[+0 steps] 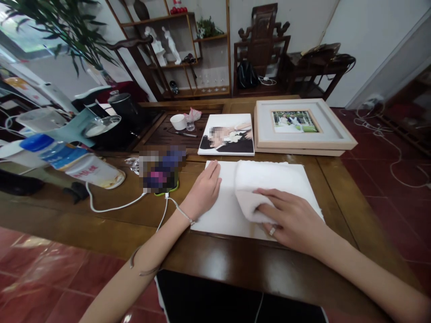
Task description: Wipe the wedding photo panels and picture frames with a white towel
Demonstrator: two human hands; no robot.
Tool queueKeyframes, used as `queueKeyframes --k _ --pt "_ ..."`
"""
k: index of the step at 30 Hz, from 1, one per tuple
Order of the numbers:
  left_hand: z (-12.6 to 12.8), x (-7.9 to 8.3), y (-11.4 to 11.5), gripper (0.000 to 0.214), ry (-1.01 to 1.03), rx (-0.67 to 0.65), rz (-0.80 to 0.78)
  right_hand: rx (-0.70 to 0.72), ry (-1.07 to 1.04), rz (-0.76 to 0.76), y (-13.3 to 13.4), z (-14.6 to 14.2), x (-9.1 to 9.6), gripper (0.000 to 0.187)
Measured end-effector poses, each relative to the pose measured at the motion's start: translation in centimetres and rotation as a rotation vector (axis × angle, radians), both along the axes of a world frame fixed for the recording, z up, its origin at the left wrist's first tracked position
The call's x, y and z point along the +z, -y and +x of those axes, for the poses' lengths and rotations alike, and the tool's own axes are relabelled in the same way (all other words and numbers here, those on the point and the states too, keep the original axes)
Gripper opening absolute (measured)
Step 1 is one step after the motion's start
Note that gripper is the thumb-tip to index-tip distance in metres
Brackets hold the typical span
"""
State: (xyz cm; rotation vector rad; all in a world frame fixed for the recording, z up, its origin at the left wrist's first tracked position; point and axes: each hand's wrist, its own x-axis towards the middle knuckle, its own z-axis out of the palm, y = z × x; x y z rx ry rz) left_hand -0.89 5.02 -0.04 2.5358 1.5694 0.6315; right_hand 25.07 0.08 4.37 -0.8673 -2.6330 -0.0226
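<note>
A flat white board lies on the wooden table in front of me. My left hand rests flat along the board's left edge, fingers stretched out and holding nothing. A thick, soft white cloth, folded over, sits on the middle and right of the board. My right hand has its fingers curled around the cloth's near fold, and part of the fingers is hidden in it. Just behind the board is a photo panel of people in wedding clothes, partly blurred out.
At the back right lies a framed photo with a wide pale frame. To the left are a phone on a white cable, a tilted plastic bottle, a white cup and a dark pot. The wooden table has its front edge near me.
</note>
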Motion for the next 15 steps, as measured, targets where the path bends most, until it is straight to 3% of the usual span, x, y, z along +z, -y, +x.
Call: queueKeyframes --k 4,8,12,15 --pt "0.0 0.0 0.0 0.046 0.009 -0.005 0.007 0.093 0.075 0.08 2.8 -1.0 0.7 0.01" --pt "0.0 0.1 0.0 0.045 0.008 -0.003 -0.004 0.243 0.027 0.099 4.9 -2.0 0.4 0.012" --pt "0.0 0.2 0.0 0.046 0.003 0.0 -0.022 0.229 -0.022 -0.031 3.0 -1.9 0.0 0.008" --pt "0.0 0.1 0.0 0.045 -0.001 0.004 -0.017 0.151 -0.022 -0.089 -0.1 -1.3 0.0 0.021"
